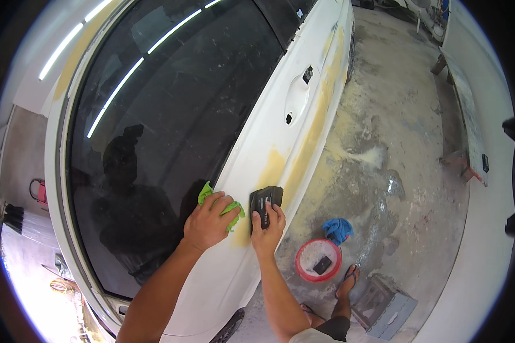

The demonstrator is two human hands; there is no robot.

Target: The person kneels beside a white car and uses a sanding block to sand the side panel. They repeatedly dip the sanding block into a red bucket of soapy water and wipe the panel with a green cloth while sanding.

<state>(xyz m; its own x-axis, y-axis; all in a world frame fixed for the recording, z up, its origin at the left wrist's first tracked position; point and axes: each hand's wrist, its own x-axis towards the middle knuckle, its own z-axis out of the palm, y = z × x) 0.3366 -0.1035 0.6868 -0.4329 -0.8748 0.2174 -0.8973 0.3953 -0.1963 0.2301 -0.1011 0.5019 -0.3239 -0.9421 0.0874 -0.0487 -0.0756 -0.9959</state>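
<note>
My left hand point(208, 220) is closed over a bright green cloth point(234, 212), pressing it on the white car door point(214, 274) just below the dark window point(171, 108). Beside it, my right hand point(268, 230) grips a black sanding block point(265, 200) that lies against the door panel. The block's underside is hidden. Yellowish filler patches point(273, 166) show on the door around and beyond the block. Farther along the panel is a handle recess point(298, 94) with two dark holes.
Right of the car, a red-rimmed bucket point(298, 268) with a dark block inside stands on the stained concrete floor point(395, 143), near a blue cloth point(338, 230). By my sandalled feet is a grey step box point(392, 314). A long low bench point(463, 108) runs along the right wall.
</note>
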